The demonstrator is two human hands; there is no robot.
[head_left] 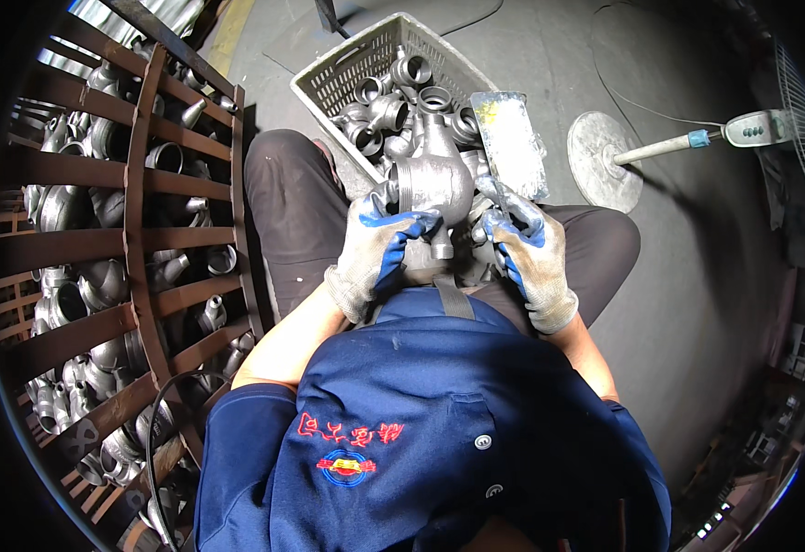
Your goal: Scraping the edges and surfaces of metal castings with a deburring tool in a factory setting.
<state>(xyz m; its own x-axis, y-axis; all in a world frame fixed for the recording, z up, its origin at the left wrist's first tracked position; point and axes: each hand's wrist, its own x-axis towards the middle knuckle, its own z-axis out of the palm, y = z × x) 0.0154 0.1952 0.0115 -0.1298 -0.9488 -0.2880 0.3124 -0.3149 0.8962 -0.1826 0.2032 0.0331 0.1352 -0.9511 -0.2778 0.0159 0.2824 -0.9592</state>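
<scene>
Between my knees, a grey metal casting with a threaded mouth on its left, a rounded body and a short spout at the bottom is held up. My left hand, in a grey work glove with blue patches, grips it from the left side, fingers closed near the thread. On the other side my right hand, gloved alike, is closed around a slim grey metal piece that points toward the casting. Its kind is hard to make out. Part of the casting's underside is hidden.
Ahead stands a grey plastic crate holding several metal castings. A worn white board leans at its right. Left of me rises a rusty rack full of castings. A fan lies to the right, with a cable across the floor.
</scene>
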